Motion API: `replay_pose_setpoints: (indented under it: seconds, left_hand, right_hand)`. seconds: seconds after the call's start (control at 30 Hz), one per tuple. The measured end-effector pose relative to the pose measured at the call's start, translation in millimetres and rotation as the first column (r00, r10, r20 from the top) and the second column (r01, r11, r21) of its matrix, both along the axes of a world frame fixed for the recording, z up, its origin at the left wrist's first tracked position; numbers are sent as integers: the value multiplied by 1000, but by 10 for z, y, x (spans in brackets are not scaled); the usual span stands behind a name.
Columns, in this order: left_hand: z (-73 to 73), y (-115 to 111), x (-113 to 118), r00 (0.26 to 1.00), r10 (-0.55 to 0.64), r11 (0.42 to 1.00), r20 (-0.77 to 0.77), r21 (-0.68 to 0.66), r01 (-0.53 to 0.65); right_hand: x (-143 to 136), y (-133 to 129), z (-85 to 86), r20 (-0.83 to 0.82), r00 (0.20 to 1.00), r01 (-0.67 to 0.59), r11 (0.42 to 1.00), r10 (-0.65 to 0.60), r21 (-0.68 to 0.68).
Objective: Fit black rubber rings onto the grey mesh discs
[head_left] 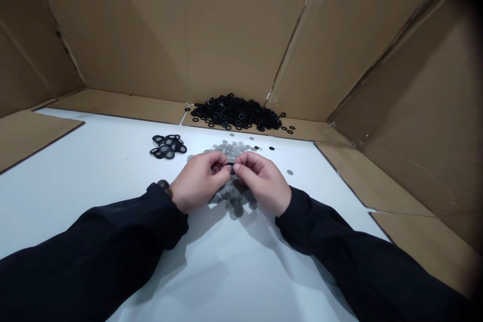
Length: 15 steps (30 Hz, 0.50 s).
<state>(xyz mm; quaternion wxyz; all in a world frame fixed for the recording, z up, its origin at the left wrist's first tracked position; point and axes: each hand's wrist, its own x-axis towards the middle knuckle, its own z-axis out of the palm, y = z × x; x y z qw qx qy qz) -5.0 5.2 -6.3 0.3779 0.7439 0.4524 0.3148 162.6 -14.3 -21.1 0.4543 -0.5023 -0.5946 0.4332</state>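
My left hand (202,178) and my right hand (262,178) meet in front of me, thumbs and forefingers pinched on one black rubber ring (232,165) between them. The fingertips cover much of the ring, and I cannot tell whether a disc sits in it. Below and behind both hands spreads a pile of small grey mesh-like discs (236,207). To the left of my left hand lies a small heap of black rings with grey discs inside them (168,147).
A large heap of black rings (237,113) lies on the cardboard strip at the back. Tall cardboard walls (241,25) stand behind and at both sides of the white table (211,282). A stray grey disc (290,172) and a black piece (271,148) lie to the right.
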Motion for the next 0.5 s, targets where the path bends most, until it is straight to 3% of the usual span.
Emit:
replay_pose_setpoints:
  seconds: [0.2, 0.5]
  left_hand:
    - [-7, -11, 11, 996, 23, 1000, 85, -5, -23]
    - [-29, -8, 50, 956, 73, 993, 284, -108, -43]
  right_hand:
    - [-5, -9, 8, 35, 999, 19, 1000, -20, 19]
    - [-25, 6, -4, -66, 997, -26, 999, 29, 44]
